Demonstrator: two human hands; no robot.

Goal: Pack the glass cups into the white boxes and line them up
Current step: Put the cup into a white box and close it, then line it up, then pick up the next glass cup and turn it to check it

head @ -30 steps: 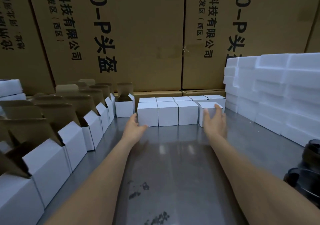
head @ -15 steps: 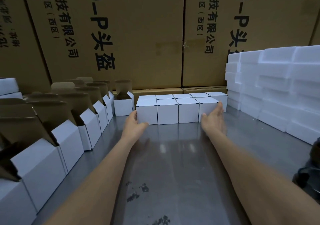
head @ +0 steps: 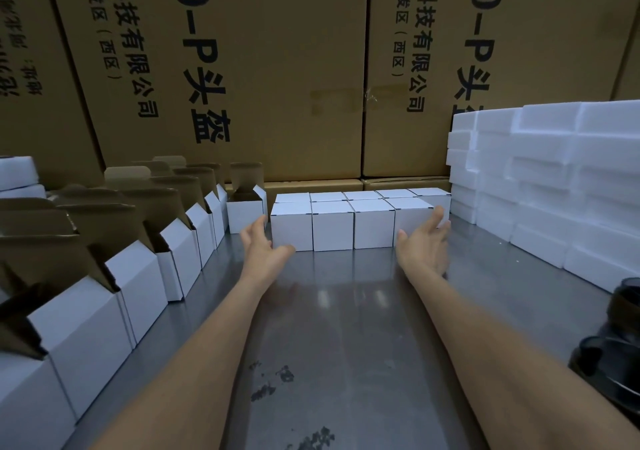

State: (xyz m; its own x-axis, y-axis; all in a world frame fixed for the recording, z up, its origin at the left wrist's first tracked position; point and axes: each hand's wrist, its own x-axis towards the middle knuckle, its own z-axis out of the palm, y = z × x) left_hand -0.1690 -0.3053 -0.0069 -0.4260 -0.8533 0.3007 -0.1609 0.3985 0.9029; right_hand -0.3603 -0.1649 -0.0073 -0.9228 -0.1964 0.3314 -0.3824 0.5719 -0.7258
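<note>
A block of closed white boxes (head: 349, 223) sits at the centre of the frame on the steel tabletop (head: 346, 328), its long axis running left to right across the picture, lids up. The front row counts four boxes side by side and touching; a second row touches it from behind, where five lids can be made out. The left hand (head: 265, 247) is spread with fingers relaxed beside the left end of the front row, thumb near the lower corner of the end box; whether it touches is unclear. The right hand (head: 424, 243) is spread too, palm turned inward, fingertips at the right end box.

Along the left edge of the frame a line of open white boxes (head: 180, 252) with brown flaps raised runs from the lower left toward the centre; about eight show, some cut off. White foam blocks (head: 540, 179) are stacked in the right of the frame, too many to count. Dark glass cups (head: 616, 345) lie at the lower right edge, blurred. Brown cartons (head: 242, 69) wall off the top. Bare tabletop lies between the forearms.
</note>
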